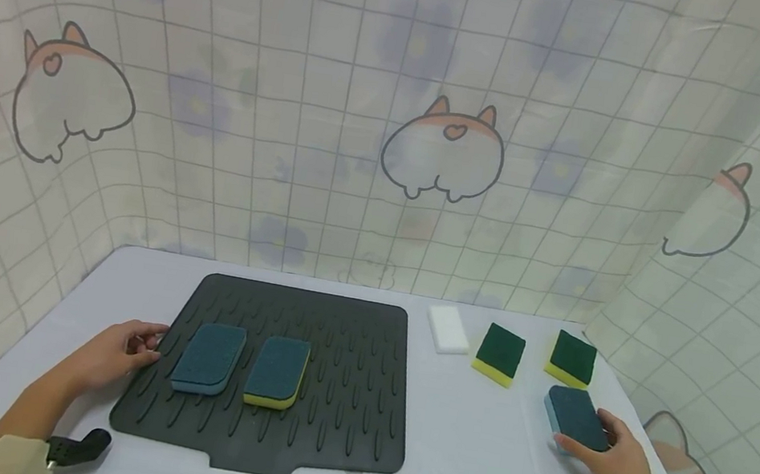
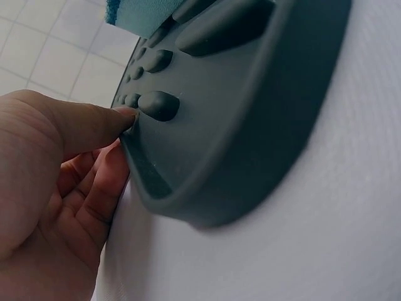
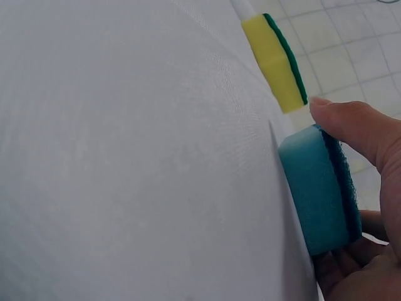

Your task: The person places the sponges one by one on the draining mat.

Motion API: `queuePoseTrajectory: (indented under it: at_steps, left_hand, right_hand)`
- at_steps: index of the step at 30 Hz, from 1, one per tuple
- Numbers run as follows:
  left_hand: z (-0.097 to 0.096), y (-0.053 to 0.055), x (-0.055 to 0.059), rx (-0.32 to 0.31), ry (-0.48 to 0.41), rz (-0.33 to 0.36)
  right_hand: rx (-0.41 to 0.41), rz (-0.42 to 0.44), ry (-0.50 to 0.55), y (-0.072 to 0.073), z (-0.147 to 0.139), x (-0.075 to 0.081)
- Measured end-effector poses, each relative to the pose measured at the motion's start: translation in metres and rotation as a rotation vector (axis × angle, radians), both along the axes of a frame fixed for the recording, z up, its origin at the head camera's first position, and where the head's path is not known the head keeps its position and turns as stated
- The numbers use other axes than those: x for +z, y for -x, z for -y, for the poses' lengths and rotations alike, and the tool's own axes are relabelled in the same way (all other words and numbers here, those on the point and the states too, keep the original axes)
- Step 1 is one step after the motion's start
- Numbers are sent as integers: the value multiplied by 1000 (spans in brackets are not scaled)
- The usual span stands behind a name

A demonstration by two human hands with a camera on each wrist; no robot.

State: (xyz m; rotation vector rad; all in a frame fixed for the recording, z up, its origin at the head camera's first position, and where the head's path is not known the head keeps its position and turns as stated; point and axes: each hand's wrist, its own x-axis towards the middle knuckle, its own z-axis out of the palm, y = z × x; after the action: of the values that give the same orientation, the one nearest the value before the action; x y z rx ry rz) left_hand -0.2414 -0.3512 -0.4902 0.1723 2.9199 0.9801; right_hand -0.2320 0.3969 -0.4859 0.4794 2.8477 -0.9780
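Note:
My left hand [image 1: 111, 357] pinches the left rim of a dark grey ridged drying mat [image 1: 370, 385]; in the left wrist view the thumb lies on top of the rim, with curled fingers at its outer side. On the mat's left half lie a blue sponge [image 1: 210, 359] and a yellow sponge with a blue-green scouring top [image 1: 277, 372], side by side. Over at the right, my right hand [image 1: 622, 459] grips another blue sponge [image 1: 577, 417] with a dark scouring face, thumb on one side and fingers on the other. That sponge [image 3: 316, 191] is at the white tabletop.
Behind the right hand are two yellow sponges with dark green tops, one nearer the middle [image 1: 499, 354] and one farther right [image 1: 571, 359]. A white sponge block [image 1: 449, 330] lies beside the mat's back right corner. A tile-patterned curtain [image 1: 340, 102] surrounds the white table [image 1: 465, 460].

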Motion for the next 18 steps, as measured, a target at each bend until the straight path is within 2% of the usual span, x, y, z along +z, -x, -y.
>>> queuePoseTrajectory:
  at_steps: [10,18]
  left_hand:
    - [-1,-1,1,1,-8,-1]
    - [4,0,-3,-4,-13,0]
  right_hand:
    - [-27,24,47,2,-4,-4]
    - [-34,48,89,2,-4,-7]
